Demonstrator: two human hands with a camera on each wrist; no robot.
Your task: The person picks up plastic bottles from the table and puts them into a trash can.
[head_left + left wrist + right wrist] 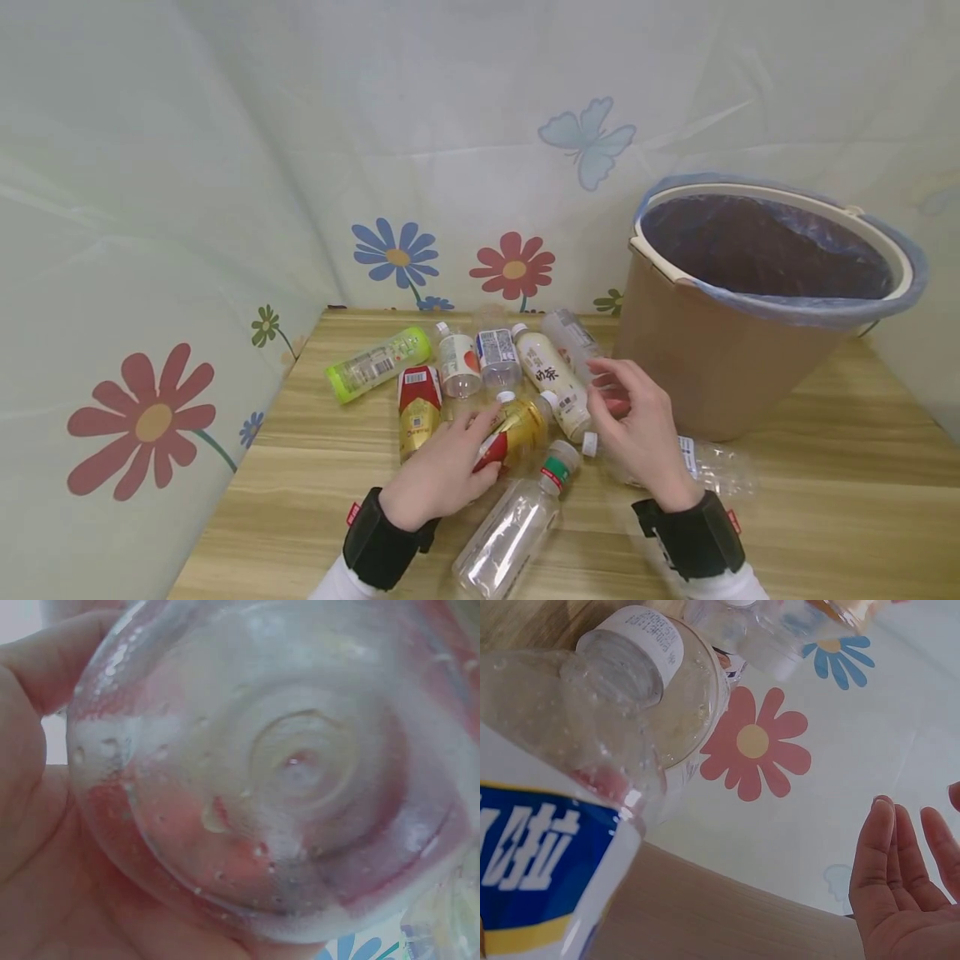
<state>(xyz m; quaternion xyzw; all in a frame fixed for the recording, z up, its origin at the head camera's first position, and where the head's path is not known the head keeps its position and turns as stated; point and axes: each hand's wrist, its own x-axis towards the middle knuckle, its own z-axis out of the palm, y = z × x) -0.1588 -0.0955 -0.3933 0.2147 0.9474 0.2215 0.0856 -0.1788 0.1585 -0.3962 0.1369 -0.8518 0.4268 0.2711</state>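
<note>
My left hand (450,471) grips a clear plastic bottle with a red and gold label (517,432). In the left wrist view the round base of that bottle (300,769) fills most of the picture, with the thumb and palm around its side. My right hand (637,417) holds nothing, its fingers loosely bent above a clear bottle (723,468) lying on its side. That bottle's blue and white label (540,862) shows large in the right wrist view, left of my fingers (877,855). A milk tea bottle (551,375) lies just left of my right hand.
A brown bin (697,358) lined with a blue bag stands at the right. Several bottles lie at the back, including a green-labelled one (378,364) and a red and gold one (420,408). A clear empty bottle (510,533) lies at the table's front.
</note>
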